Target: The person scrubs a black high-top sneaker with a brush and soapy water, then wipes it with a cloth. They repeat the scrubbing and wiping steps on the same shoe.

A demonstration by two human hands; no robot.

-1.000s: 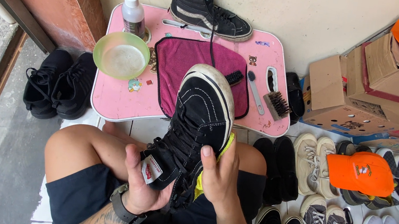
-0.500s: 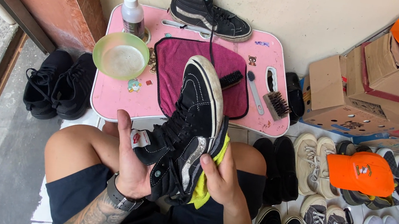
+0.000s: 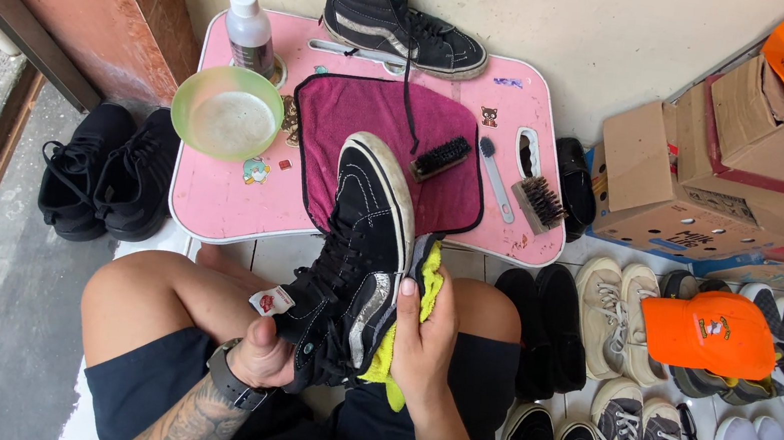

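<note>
Our right hand (image 3: 425, 330) presses a yellow cloth (image 3: 402, 337) flat against the side of the black high-top sneaker (image 3: 363, 247), fingers closed over the fabric, while our left hand (image 3: 268, 355) is wrapped around the collar end, holding the shoe above our lap with its toe pointing toward the pink tray table (image 3: 213, 197). We judge the hold a bit risky: the shoe is gripped only at its soft canvas collar, so a firm push from the cloth could twist it loose, and its toe hangs near the table edge, where a slip might jolt the green bowl (image 3: 226, 113) of cloudy liquid or the clear bottle (image 3: 249, 30). The loose laces could also catch. The sneaker is matte canvas and suede with a scuffed white rubber rim; the cloth looks soft and fuzzy. Beyond lie a magenta towel (image 3: 365, 121), stiff-bristled brushes (image 3: 541, 201) and the matching sneaker (image 3: 398, 21).
</note>
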